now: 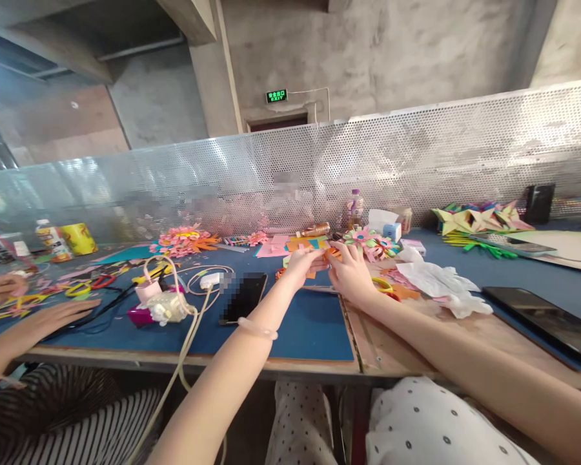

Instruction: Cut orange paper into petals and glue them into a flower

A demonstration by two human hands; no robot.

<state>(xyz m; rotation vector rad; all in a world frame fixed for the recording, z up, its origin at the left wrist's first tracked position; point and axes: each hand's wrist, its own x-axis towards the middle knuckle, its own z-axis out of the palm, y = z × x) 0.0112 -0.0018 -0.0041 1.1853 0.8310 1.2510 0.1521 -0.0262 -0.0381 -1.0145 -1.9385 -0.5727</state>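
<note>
Both hands out over the blue mat (pixel 314 329). Left hand (pixel 303 263) and right hand (pixel 349 271) meet on a small orange paper piece (pixel 327 254), each pinching an end with its fingertips. The piece sits just above the mat's far edge, in front of the pink and orange paper sheets (pixel 290 245). Paper flower (pixel 370 242) just beyond the right hand, phone (pixel 243 297) left of the left forearm (screen dark). Co-worker's hand (pixel 53 314) lies flat at far left.
</note>
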